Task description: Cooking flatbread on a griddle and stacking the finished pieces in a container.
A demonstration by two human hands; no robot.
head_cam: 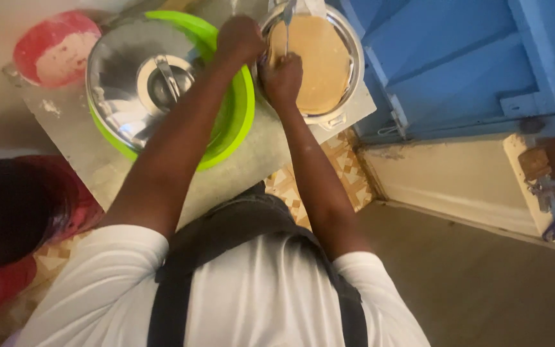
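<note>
Both hands [240, 38] [282, 77] at flatbread [316, 64] edge in pot [354, 77]; fingers curled, grasp unclear.

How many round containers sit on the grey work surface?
3: a red plastic bowl far left, a green plastic basin under a steel lid, a steel pot by both hands. Others may be out of view.

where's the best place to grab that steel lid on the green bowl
Probably the raised strap handle at the centre of the lid, pinched from straight above. The lid lies flat on the green bowl, its smooth dome offering no other grip.
</note>
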